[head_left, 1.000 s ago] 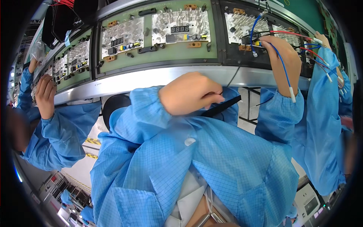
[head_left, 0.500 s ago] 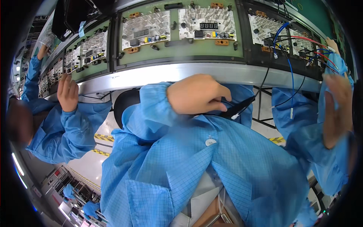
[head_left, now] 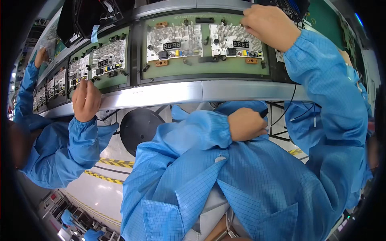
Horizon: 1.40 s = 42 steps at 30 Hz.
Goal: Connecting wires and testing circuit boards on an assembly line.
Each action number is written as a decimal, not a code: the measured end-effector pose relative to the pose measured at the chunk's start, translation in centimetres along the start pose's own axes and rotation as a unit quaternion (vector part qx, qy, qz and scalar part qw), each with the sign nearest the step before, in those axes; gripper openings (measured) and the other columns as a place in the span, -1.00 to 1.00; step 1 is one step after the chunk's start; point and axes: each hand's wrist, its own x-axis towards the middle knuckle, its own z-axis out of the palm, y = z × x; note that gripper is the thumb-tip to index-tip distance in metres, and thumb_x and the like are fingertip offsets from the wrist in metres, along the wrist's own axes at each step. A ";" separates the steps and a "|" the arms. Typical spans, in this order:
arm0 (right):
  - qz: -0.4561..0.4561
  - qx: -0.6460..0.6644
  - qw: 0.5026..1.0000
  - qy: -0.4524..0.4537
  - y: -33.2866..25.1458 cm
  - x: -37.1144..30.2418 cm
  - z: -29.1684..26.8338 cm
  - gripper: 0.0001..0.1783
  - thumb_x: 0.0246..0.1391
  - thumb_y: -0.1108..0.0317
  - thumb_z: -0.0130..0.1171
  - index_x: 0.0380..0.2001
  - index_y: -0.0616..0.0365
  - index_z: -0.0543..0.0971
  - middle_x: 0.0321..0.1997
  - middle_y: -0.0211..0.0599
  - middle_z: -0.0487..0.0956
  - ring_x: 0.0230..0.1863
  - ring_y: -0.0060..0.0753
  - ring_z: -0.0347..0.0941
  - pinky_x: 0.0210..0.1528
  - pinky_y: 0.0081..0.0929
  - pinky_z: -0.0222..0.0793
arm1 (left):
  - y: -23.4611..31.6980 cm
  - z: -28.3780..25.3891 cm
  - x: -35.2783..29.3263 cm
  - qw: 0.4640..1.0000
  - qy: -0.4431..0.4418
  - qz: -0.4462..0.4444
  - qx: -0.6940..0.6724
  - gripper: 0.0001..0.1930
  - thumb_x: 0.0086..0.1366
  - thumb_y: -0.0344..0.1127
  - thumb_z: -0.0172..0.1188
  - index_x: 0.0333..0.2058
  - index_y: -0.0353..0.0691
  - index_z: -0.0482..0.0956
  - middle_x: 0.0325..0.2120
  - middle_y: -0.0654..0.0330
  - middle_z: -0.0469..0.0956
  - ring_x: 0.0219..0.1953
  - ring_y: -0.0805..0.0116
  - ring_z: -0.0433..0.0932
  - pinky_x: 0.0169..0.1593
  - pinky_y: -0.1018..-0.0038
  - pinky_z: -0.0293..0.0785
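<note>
My right hand (head_left: 270, 27) reaches over the upper right corner of a white circuit board (head_left: 225, 45) with a four-digit display and clear upright LEDs. Its fingers are pinched together at the board's edge, and what is between them is hidden. My left hand (head_left: 247, 124) is curled closed in front of my chest, below the metal rail. A dark piece shows beside it, and a thin black cable (head_left: 290, 102) hangs close by; what the fingers hold is not clear. A second similar board (head_left: 175, 43) sits to the left in the same green fixture (head_left: 161, 73).
A silver rail (head_left: 169, 93) runs along the near side of the fixtures. At left a co-worker's hand (head_left: 86, 100) is by more boards (head_left: 102, 62). A black round stool (head_left: 140, 128) stands below. Another co-worker's blue sleeve (head_left: 354, 74) is at far right. Dark wires (head_left: 287, 10) lie at back right.
My right hand has moved from the right side up onto the board's corner. My left hand has shifted right and lower in view. The fixtures appear further right and lower.
</note>
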 end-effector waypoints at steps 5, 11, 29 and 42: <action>0.033 0.071 0.997 -0.007 -0.4 -1.1 0.3 -0.89 0.00 0.31 0.24 -0.43 0.09 0.56 -0.38 -0.38 0.48 -0.21 -0.26 0.48 -0.21 -0.32 0.47 | -2.2 -1.3 -4.4 0.993 0.030 -0.001 -0.117 -0.75 0.27 -0.13 0.13 -0.44 -0.18 0.58 -0.61 0.01 0.54 -0.48 -0.01 0.56 -0.34 0.20 0.47; 0.062 0.054 0.996 -0.019 -0.4 -1.3 0.8 -0.87 0.03 0.27 0.22 -0.43 0.09 0.57 -0.39 -0.40 0.49 -0.21 -0.29 0.48 -0.23 -0.33 0.48 | -2.5 -4.0 -9.0 0.979 0.081 -0.070 -0.172 -0.77 0.32 -0.18 0.09 -0.38 -0.22 0.55 -0.56 0.01 0.54 -0.47 0.01 0.54 -0.36 0.21 0.44; 0.055 0.053 0.997 -0.016 -0.6 -1.0 1.3 -0.90 0.02 0.33 0.19 -0.46 0.10 0.53 -0.42 -0.37 0.48 -0.24 -0.25 0.47 -0.26 -0.30 0.45 | -2.7 -2.6 -7.4 0.982 0.100 -0.019 -0.161 -0.76 0.32 -0.19 0.08 -0.42 -0.23 0.55 -0.51 0.07 0.56 -0.45 0.04 0.55 -0.36 0.23 0.44; 0.089 0.105 0.990 0.020 -0.4 -1.7 1.2 -0.83 0.04 0.23 0.19 -0.46 0.10 0.54 -0.42 -0.35 0.51 -0.29 -0.19 0.48 -0.29 -0.27 0.42 | -3.1 -2.1 -7.4 0.980 0.114 -0.008 -0.163 -0.76 0.32 -0.20 0.08 -0.42 -0.23 0.55 -0.52 0.07 0.56 -0.45 0.05 0.55 -0.36 0.24 0.45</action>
